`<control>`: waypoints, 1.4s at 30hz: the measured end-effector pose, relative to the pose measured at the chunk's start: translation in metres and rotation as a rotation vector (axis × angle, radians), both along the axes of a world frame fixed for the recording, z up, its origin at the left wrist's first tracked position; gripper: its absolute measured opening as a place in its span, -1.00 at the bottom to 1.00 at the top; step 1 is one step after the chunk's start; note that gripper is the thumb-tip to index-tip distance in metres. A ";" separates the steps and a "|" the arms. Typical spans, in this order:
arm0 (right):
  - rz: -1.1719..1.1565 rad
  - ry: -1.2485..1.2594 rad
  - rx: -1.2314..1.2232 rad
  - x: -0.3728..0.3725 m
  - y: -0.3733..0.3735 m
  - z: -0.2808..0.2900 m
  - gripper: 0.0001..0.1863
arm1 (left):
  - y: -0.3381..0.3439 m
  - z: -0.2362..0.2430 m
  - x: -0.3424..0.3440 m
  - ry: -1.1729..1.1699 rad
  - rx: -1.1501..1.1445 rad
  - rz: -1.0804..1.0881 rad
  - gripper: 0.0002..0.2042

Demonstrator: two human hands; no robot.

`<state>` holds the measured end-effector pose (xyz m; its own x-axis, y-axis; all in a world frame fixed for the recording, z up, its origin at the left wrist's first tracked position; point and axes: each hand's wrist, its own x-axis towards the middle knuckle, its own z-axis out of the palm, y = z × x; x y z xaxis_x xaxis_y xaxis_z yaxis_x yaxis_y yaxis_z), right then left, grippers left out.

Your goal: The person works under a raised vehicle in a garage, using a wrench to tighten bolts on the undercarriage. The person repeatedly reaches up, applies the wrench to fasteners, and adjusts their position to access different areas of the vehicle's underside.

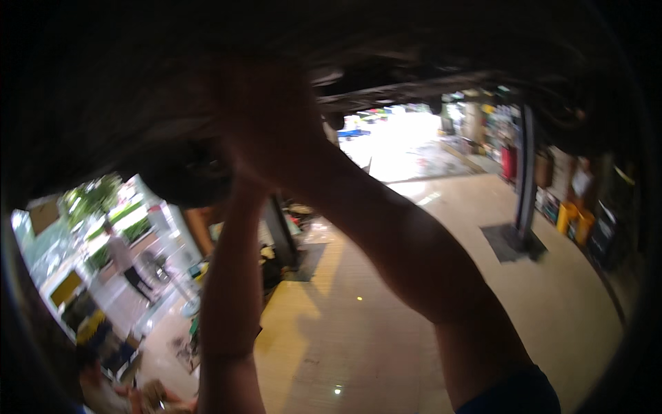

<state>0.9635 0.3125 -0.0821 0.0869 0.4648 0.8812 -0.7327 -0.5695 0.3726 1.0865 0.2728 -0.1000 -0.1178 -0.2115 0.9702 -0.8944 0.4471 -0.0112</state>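
I look up at the dark underside of a raised vehicle point(124, 103), which fills the upper part of the head view. Both my forearms reach up into it from the lower edge. My right hand point(265, 121) is raised against the underside at upper centre, its fingers lost in shadow. My left hand point(245, 165) is behind and below the right one, mostly hidden by it. Whatever either hand grips is too dark to make out. A dark rounded part point(183, 179) hangs just left of my hands.
Lift posts point(524, 179) stand on both sides on the tiled floor point(358, 359). At the lower left one person sits point(96, 386); farther back another stands point(124, 259) near a fan point(157, 268). Red point(509, 162) and yellow equipment point(572, 221) lines the right wall. A bright doorway lies ahead.
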 end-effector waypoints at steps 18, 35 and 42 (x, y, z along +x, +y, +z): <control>2.450 0.497 1.104 0.229 0.017 0.013 -0.69 | 0.192 -0.016 0.220 0.269 -0.380 0.032 -0.79; 2.643 0.588 0.732 0.266 -0.014 0.045 -0.71 | 0.179 0.035 0.277 -0.263 -0.648 0.530 -0.80; 2.840 0.434 0.743 0.289 -0.010 0.049 -0.62 | 0.193 0.048 0.279 -0.561 -0.331 1.155 -0.53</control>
<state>1.2529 0.3022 -0.0328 0.3234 -0.2107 0.9225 0.8702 0.4492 -0.2025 1.3656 0.4660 -0.0516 -0.4304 -0.2252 0.8741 -0.5945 -0.6579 -0.4623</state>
